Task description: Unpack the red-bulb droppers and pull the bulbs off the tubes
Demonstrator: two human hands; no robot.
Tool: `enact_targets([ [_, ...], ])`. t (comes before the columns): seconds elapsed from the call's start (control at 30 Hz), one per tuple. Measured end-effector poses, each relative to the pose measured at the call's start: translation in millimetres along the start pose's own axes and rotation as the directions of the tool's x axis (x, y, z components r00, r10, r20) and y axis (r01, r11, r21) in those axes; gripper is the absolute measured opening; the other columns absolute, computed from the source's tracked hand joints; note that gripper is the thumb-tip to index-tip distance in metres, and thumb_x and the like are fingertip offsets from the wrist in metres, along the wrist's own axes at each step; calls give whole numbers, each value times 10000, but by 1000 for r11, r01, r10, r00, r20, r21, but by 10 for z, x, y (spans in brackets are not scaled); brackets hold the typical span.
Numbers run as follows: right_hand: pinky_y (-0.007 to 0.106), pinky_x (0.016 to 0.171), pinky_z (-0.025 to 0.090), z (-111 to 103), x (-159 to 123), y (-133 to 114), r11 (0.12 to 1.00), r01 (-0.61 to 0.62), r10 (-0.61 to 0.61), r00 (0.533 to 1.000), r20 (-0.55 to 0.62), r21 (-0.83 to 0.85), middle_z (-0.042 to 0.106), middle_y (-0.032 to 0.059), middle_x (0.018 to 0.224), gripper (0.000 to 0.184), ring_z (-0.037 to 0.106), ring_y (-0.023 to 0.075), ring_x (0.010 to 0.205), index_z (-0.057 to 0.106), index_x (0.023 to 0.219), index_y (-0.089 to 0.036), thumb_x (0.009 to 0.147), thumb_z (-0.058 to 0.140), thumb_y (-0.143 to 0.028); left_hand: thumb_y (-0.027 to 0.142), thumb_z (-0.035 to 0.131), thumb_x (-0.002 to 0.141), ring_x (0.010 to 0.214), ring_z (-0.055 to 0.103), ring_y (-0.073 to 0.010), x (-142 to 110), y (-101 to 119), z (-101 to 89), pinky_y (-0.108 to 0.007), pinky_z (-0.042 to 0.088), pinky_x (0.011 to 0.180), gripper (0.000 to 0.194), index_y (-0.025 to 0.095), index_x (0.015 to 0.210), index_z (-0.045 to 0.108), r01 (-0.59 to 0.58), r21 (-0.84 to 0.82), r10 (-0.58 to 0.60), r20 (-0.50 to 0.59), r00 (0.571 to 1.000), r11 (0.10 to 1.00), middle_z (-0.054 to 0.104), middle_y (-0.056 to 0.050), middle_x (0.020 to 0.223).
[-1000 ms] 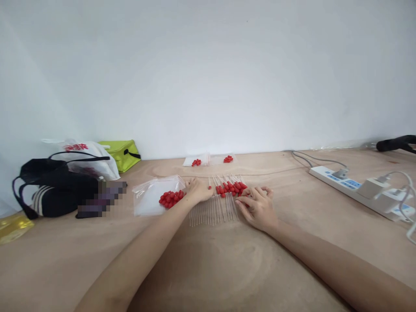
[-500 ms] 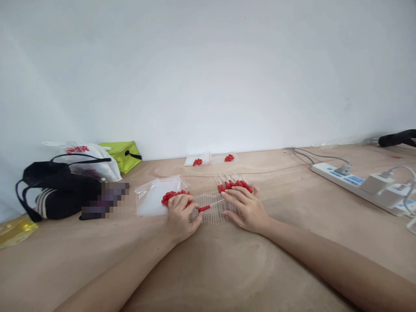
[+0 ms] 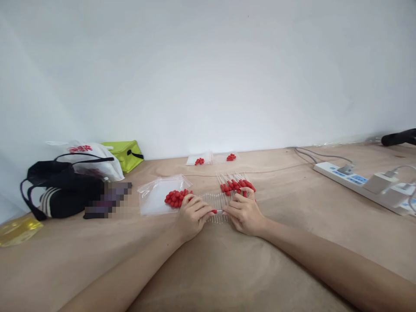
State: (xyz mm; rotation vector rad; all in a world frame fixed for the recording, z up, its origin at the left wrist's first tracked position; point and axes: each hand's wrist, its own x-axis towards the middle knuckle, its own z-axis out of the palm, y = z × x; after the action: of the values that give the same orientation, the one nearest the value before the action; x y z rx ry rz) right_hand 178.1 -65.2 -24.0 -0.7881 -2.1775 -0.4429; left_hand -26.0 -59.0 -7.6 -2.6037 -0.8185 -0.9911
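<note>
My left hand (image 3: pixel 191 216) pinches a red rubber bulb (image 3: pixel 214 212) whose tip shows past the fingertips. A thin clear dropper tube (image 3: pixel 219 212) runs from it into the closed thumb and fingers of my right hand (image 3: pixel 245 212). Beneath and between both hands lies a row of clear tubes (image 3: pixel 212 199), side by side on the table. Loose red bulbs (image 3: pixel 175 198) are heaped just beyond my left hand, on a clear zip bag (image 3: pixel 151 199). Beyond my right hand rests a bunch of red-bulbed droppers (image 3: pixel 238 184), their thin ends pointing at the wall.
Two small bags with red bulbs (image 3: pixel 199 161) lie near the wall. At left are a black bag (image 3: pixel 65 195), a white plastic bag (image 3: pixel 110 167), a green bag (image 3: pixel 125 156) and a yellow packet (image 3: pixel 19 232). A power strip (image 3: pixel 344 175) with plugged-in adapters stands at right.
My hands have come closer together. My right hand's fingers, spread before, are now closed on the tube, and the bulb in my left hand has moved right.
</note>
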Motion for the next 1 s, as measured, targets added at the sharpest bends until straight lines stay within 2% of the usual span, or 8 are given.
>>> enact_targets([
  [0.17, 380, 807, 206, -62, -5, -45, 998, 38, -38, 999, -2, 42, 495, -29, 484, 213, 380, 115, 608, 596, 680, -196, 810, 431, -225, 253, 461, 845, 641, 520, -125, 0, 51, -10, -336, 323, 737, 179, 196, 740, 594, -63, 27, 64, -32, 997, 998, 627, 23, 626],
  [0.27, 368, 799, 213, -128, -67, 32, 998, 12, -13, 1000, 3, 54, 507, -26, 481, 223, 391, 118, 605, 601, 667, -204, 809, 432, -229, 224, 440, 848, 635, 528, -127, -52, -2, -86, -337, 330, 731, 210, 195, 698, 585, -37, 65, 38, -5, 999, 997, 620, 21, 606],
  [0.4, 357, 801, 209, -240, -227, 255, 981, -193, 193, 981, -31, 2, 582, -14, 555, 232, 453, 118, 635, 626, 703, -214, 829, 434, -247, 212, 444, 832, 651, 551, -134, -204, -183, -252, -321, 372, 691, 197, 205, 705, 593, 131, 130, -125, -56, 991, 983, 636, 3, 660],
  [0.47, 349, 803, 209, -262, -276, 313, 968, -252, 252, 966, -52, -3, 615, -14, 605, 211, 479, 113, 648, 642, 750, -230, 831, 451, -264, 230, 437, 834, 706, 567, -139, -254, -256, -306, -302, 416, 698, 181, 211, 785, 609, 204, 81, -196, -91, 976, 976, 639, -16, 735],
  [0.67, 328, 787, 238, -156, -186, 141, 965, -261, 262, 960, -96, 27, 612, -17, 589, 193, 489, 107, 614, 644, 871, -227, 804, 465, -200, 244, 392, 832, 836, 546, -176, -213, -456, -355, -305, 459, 740, 247, 152, 933, 598, 446, 87, -408, -276, 870, 891, 555, -81, 880],
  [0.8, 330, 791, 243, -34, -68, 59, 962, -274, 273, 952, -141, 9, 629, -19, 609, 185, 490, 103, 604, 641, 847, -217, 779, 473, -182, 265, 420, 809, 677, 540, -147, -217, -612, -387, -282, 458, 647, 254, 147, 975, 571, 532, 107, -493, -261, 830, 840, 566, -52, 815],
  [0.9, 346, 801, 228, 68, 19, 59, 958, -281, 266, 944, -192, -52, 631, -21, 599, 148, 488, 108, 611, 644, 768, -223, 769, 497, -201, 303, 483, 781, 676, 543, -157, -220, -635, -359, -289, 435, 646, 225, 158, 934, 564, 504, 161, -471, -207, 858, 848, 603, -38, 789],
  [1.0, 354, 793, 220, 150, 76, 62, 958, -253, 231, 959, -163, -134, 618, -21, 575, 144, 475, 116, 624, 642, 739, -227, 759, 505, -190, 323, 514, 770, 728, 551, -192, -204, -588, -296, -323, 390, 671, 167, 181, 815, 589, 431, 281, -415, -117, 902, 857, 634, -33, 755],
])
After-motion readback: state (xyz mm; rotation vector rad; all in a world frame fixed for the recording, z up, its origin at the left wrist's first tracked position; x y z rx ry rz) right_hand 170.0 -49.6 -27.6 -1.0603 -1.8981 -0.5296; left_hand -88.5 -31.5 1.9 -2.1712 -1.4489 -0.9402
